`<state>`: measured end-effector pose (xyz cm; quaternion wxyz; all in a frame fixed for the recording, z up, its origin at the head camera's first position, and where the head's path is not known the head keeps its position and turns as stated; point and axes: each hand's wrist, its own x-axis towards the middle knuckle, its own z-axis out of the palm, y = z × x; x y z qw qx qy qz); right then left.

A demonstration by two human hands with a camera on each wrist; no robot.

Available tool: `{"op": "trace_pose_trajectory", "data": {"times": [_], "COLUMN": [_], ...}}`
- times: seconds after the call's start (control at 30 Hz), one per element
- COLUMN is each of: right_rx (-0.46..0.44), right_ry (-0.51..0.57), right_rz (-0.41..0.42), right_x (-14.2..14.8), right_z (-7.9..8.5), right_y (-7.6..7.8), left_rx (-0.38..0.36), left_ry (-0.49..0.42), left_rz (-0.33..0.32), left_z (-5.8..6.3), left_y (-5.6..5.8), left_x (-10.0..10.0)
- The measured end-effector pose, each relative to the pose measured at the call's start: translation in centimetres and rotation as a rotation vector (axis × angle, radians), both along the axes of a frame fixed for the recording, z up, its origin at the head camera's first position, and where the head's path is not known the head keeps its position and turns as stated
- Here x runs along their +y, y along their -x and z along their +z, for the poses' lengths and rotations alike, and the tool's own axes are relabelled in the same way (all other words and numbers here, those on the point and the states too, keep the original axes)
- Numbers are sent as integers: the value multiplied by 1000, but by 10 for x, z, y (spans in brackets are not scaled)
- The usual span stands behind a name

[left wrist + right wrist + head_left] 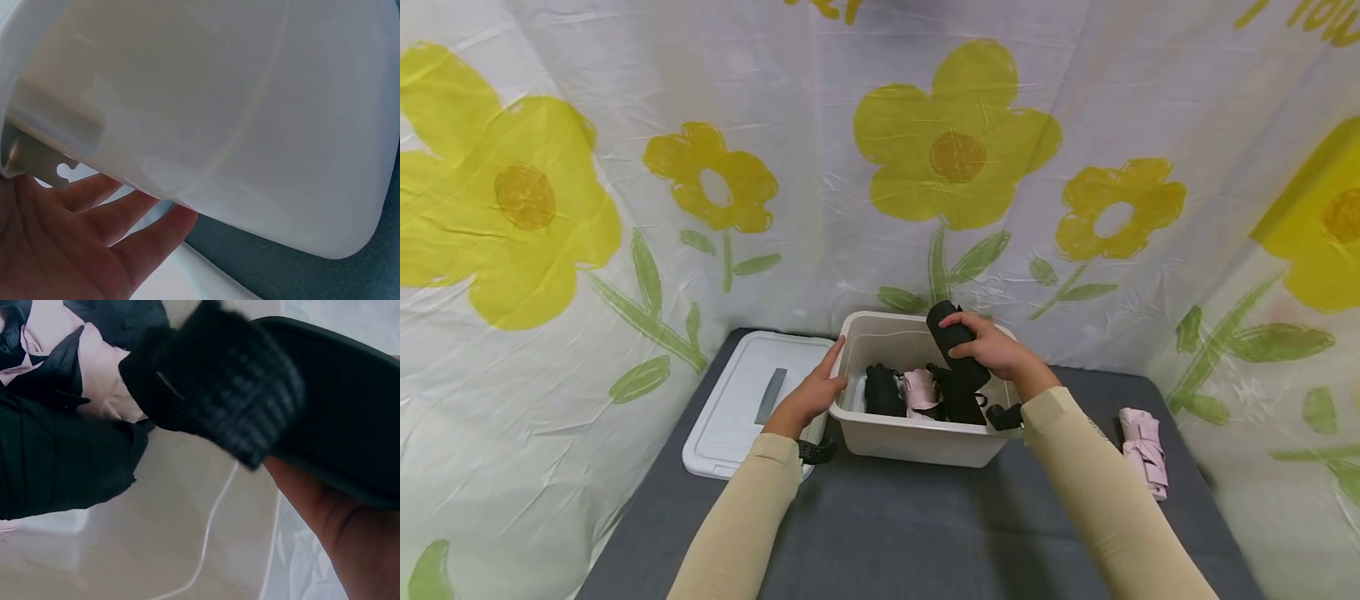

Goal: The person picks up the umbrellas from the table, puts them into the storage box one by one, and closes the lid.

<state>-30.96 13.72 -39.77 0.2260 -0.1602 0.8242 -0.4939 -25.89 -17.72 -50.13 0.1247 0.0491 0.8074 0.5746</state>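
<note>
A white plastic bin stands on the grey table. Inside lie black folded umbrellas and a pink one. My right hand grips a black folded umbrella above the bin's back right part; in the right wrist view that black umbrella fills the top, over the ones lying inside. My left hand rests with straight fingers against the bin's left wall, fingers under its rim.
The bin's white lid lies flat to the left of the bin. A pink folded umbrella lies on the grey table at the right. Flowered cloth walls close in on three sides.
</note>
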Motion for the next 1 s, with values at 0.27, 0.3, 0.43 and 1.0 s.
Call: {"op": "trace_pose_trajectory", "data": {"times": [0.27,0.3,0.43,1.0], "right_rx": [-6,-7,0,-107], "right_ry": [-101,-110,-156,-302], "right_rz": [20,28,45,97], "right_x": [-16,-17,-21,-29], "right_z": [-13,-15,-22,-21], "right_y": [11,12,14,11], "left_rx": [19,18,14,8], "left_ry": [-10,-9,-12,10], "left_rz": [19,17,18,28], "left_z": [0,-1,-3,-3], "left_y": [0,-1,-1,-1], "left_x": [1,1,2,1]}}
